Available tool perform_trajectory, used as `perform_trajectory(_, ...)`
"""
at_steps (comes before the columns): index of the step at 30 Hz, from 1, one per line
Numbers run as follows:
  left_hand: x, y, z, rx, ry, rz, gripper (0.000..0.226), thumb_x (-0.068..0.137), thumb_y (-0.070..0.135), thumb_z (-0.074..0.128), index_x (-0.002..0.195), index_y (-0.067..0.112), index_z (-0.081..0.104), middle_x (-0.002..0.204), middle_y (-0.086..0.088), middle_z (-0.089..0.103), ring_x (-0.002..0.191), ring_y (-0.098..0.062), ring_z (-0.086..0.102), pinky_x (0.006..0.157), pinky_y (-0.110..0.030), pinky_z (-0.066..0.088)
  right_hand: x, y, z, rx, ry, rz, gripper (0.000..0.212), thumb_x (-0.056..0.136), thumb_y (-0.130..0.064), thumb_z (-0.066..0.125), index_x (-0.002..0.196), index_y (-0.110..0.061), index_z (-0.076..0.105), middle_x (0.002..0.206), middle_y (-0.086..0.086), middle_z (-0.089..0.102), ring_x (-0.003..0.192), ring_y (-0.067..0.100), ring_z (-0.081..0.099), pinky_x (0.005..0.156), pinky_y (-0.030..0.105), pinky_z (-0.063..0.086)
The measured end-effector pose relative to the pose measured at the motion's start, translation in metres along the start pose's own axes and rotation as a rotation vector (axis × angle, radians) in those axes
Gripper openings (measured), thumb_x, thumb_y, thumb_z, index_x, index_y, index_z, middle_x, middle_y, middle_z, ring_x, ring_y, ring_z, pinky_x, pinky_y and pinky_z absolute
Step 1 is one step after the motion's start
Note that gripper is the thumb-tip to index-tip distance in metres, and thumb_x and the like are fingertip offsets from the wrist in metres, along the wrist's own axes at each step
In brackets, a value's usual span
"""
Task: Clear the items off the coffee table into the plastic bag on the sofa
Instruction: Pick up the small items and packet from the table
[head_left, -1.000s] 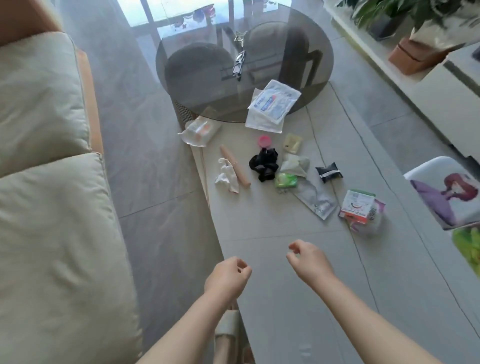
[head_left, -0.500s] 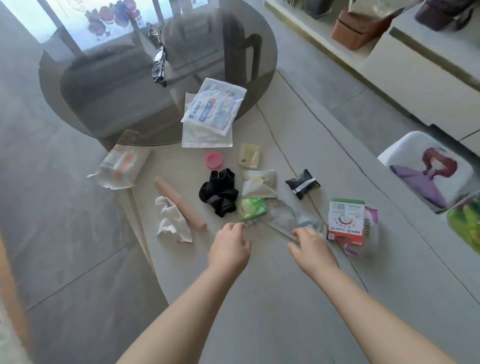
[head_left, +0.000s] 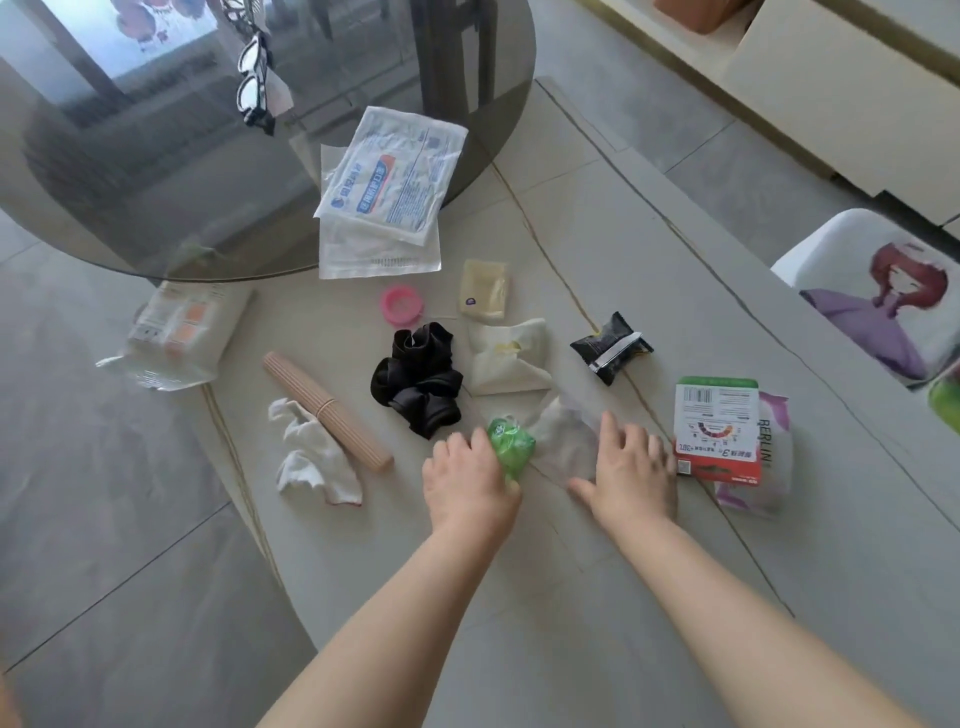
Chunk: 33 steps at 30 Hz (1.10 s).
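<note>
Small items lie scattered on the pale coffee table (head_left: 597, 597). My left hand (head_left: 467, 483) grips a crumpled green packet (head_left: 511, 449) just below a black scrunchie (head_left: 418, 384). My right hand (head_left: 628, 473) rests flat, fingers straight, on a translucent wrapper (head_left: 563, 436). Right of it lie a red, green and white card pack (head_left: 717, 431) and a tissue pack (head_left: 769, 452). Farther back are a cream pouch (head_left: 506, 358), a black snack packet (head_left: 610, 345), a yellow sachet (head_left: 483, 288), a pink cap (head_left: 400, 304) and white mask packets (head_left: 389, 176). The sofa and plastic bag are out of view.
At the left lie a ribbed wooden stick (head_left: 324, 410), a white sock (head_left: 311, 457) and a wipes pack (head_left: 182, 332) overhanging the edge. Glasses (head_left: 254, 88) sit on the round smoked-glass top (head_left: 130, 182). A cartoon-print chair (head_left: 883, 296) stands to the right.
The view has swung from the sofa to the table. Both hands reached forward; the left took hold of the green packet and the right came down onto the translucent wrapper.
</note>
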<state>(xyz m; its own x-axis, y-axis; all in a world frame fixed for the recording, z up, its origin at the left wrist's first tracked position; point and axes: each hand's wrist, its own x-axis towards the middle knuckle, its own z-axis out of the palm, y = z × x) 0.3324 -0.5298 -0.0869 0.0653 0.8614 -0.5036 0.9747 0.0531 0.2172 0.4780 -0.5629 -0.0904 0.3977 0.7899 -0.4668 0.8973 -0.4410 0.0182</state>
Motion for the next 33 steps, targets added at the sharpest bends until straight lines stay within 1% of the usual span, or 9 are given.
perform_trajectory(4, -0.019, -0.016, 0.002, -0.134, -0.083, -0.188, 0.047, 0.076, 0.032, 0.06, 0.115, 0.014, 0.042, 0.122, -0.008, 0.041, 0.119, -0.027, 0.037, 0.1, -0.033, 0.036, -0.013, 0.005, -0.004, 0.036, -0.034, 0.077, 0.06, 0.077, -0.054, 0.064, 0.118, -0.014, 0.045, 0.125, 0.009, 0.045, 0.121, 0.026, 0.04, 0.096, 0.033, 0.038)
perform_trajectory(7, -0.029, -0.026, 0.001, -0.305, -0.09, -0.234, 0.044, 0.074, 0.021, 0.063, 0.11, 0.014, 0.038, 0.118, -0.009, 0.049, 0.112, -0.028, 0.047, 0.092, -0.033, 0.041, -0.023, 0.008, -0.005, 0.193, -0.101, 0.114, 0.047, 0.087, -0.042, 0.059, 0.116, -0.01, 0.041, 0.123, 0.009, 0.043, 0.112, 0.027, 0.051, 0.077, 0.034, 0.045)
perform_trajectory(9, -0.031, -0.027, -0.001, -0.364, -0.108, -0.209, 0.04, 0.076, 0.016, 0.061, 0.106, 0.016, 0.035, 0.11, -0.01, 0.058, 0.104, -0.03, 0.054, 0.085, -0.035, 0.045, -0.028, 0.011, -0.006, 0.207, -0.105, 0.117, 0.039, 0.091, -0.038, 0.054, 0.111, -0.009, 0.038, 0.118, 0.008, 0.05, 0.104, 0.028, 0.058, 0.067, 0.031, 0.041)
perform_trajectory(12, -0.019, -0.013, -0.003, -0.396, -0.087, -0.081, 0.057, 0.084, 0.037, 0.062, 0.128, 0.015, 0.034, 0.119, -0.011, 0.057, 0.113, -0.031, 0.052, 0.092, -0.037, 0.043, -0.032, 0.019, -0.006, 0.203, -0.096, 0.114, 0.032, 0.094, -0.035, 0.051, 0.106, -0.01, 0.035, 0.112, 0.008, 0.06, 0.1, 0.028, 0.061, 0.063, 0.029, 0.037)
perform_trajectory(16, 0.005, 0.02, -0.002, -0.413, -0.144, -0.045, 0.076, 0.094, 0.052, 0.039, 0.15, 0.012, 0.007, 0.143, -0.014, 0.042, 0.13, -0.034, 0.039, 0.105, -0.041, 0.033, -0.032, 0.027, -0.003, 0.212, -0.09, 0.134, 0.031, 0.093, -0.034, 0.051, 0.107, -0.011, 0.036, 0.115, 0.008, 0.06, 0.102, 0.029, 0.06, 0.065, 0.03, 0.037)
perform_trajectory(22, 0.007, 0.027, 0.015, -0.167, -0.053, -0.209, 0.04, 0.091, 0.036, 0.052, 0.125, 0.017, 0.043, 0.13, -0.014, 0.041, 0.123, -0.032, 0.036, 0.097, -0.041, 0.038, -0.039, 0.036, 0.007, 0.294, -0.085, 0.184, 0.029, 0.094, -0.032, 0.048, 0.108, -0.009, 0.038, 0.116, 0.009, 0.055, 0.104, 0.029, 0.057, 0.067, 0.03, 0.036)
perform_trajectory(26, -0.002, 0.021, 0.023, -0.172, -0.07, -0.203, 0.038, 0.086, 0.031, 0.061, 0.117, 0.016, 0.046, 0.127, -0.012, 0.041, 0.12, -0.031, 0.037, 0.095, -0.039, 0.038, -0.048, 0.041, 0.008, 0.36, -0.128, 0.221, 0.027, 0.094, -0.031, 0.049, 0.107, -0.009, 0.039, 0.113, 0.011, 0.059, 0.101, 0.03, 0.058, 0.068, 0.03, 0.037)
perform_trajectory(30, -0.03, 0.012, 0.035, -0.123, -0.067, -0.143, 0.023, 0.087, 0.01, 0.05, 0.108, 0.019, 0.046, 0.116, -0.005, 0.057, 0.111, -0.028, 0.049, 0.083, -0.034, 0.039, -0.059, 0.045, 0.006, 0.441, -0.169, 0.227, 0.027, 0.089, -0.032, 0.053, 0.099, -0.011, 0.039, 0.104, 0.011, 0.06, 0.083, 0.027, 0.049, 0.065, 0.03, 0.037)
perform_trajectory(33, -0.059, -0.004, 0.045, -0.292, -0.144, -0.257, 0.024, 0.088, 0.02, 0.052, 0.112, 0.017, 0.047, 0.113, -0.006, 0.06, 0.107, -0.029, 0.056, 0.076, -0.033, 0.042, -0.072, 0.047, 0.001, 0.55, -0.207, 0.208, 0.03, 0.086, -0.029, 0.056, 0.106, -0.01, 0.045, 0.101, 0.009, 0.061, 0.085, 0.027, 0.053, 0.065, 0.03, 0.039)
